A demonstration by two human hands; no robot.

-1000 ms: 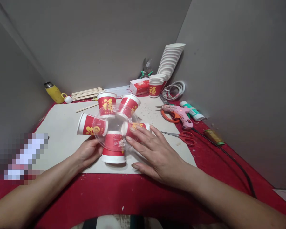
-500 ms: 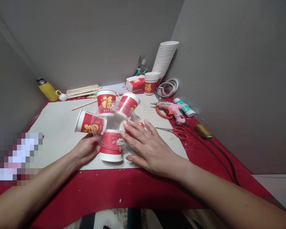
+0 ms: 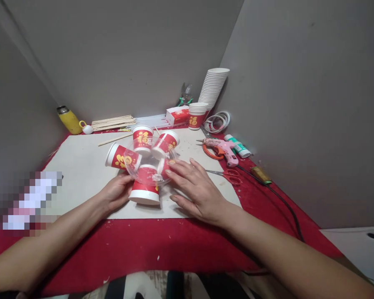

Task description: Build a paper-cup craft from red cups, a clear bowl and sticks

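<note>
Several red paper cups with gold characters lie in a fan [image 3: 142,166] on a white board [image 3: 81,166], bottoms meeting under a clear plastic lid [image 3: 149,164]. My left hand [image 3: 115,193] holds the fan's left underside, its fingers curled round the nearest cup [image 3: 144,189]. My right hand [image 3: 196,189] lies flat with fingers spread, the fingertips resting on the rightmost cup and the lid's right edge.
A pink glue gun [image 3: 222,147] with black cable, red scissors [image 3: 227,174] and a glue tube [image 3: 237,145] lie right of the board. A leaning stack of cups [image 3: 210,91], a red box [image 3: 177,115], wooden sticks [image 3: 112,121] and a yellow bottle [image 3: 67,120] stand at the back wall.
The view has shifted slightly and the cup fan sits lower and flatter. Both hands keep their places on it, the right fingertips sliding a little to the right.
</note>
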